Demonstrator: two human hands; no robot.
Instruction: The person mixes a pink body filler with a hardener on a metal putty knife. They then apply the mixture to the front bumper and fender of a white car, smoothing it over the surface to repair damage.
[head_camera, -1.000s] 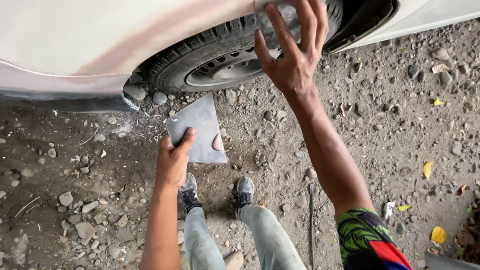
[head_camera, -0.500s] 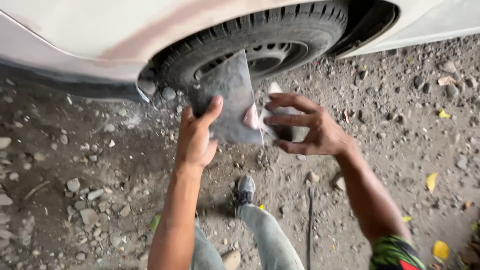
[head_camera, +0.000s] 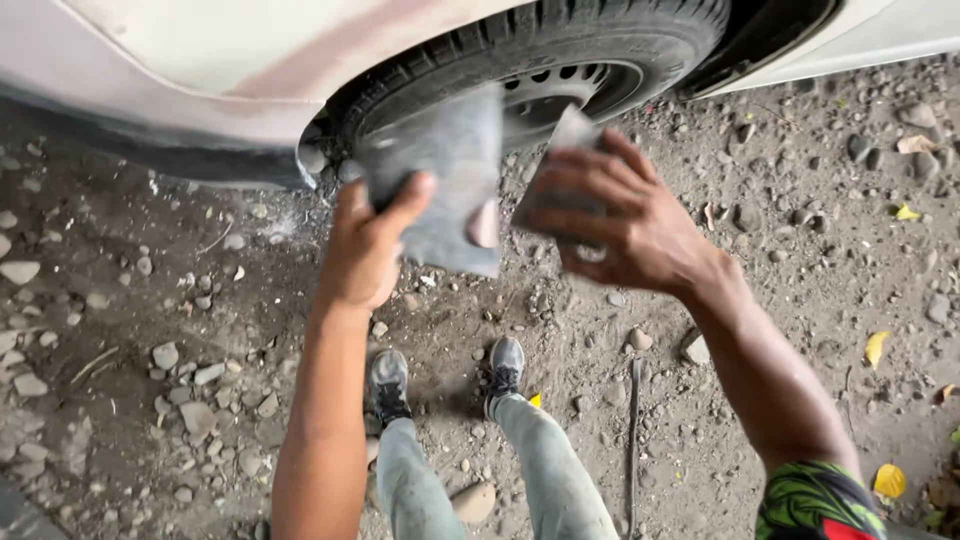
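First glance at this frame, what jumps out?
Two hands raised mid-frame in front of a car tyre: the left hand pinches a grey sheet of sandpaper, and the right hand holds a smaller grey piece beside it. Behind them, the pale car body panel shows a pinkish sanded streak at top left. Below, the person's grey shoes stand on stony dirt ground with yellow leaves at right.

Outdoor car-repair yard, bare dirt and gravel ground (head_camera: 150, 330) strewn with stones, white car body (head_camera: 200, 50) with sanded patch, black tyre (head_camera: 560, 50), fallen yellow leaves (head_camera: 877, 347)
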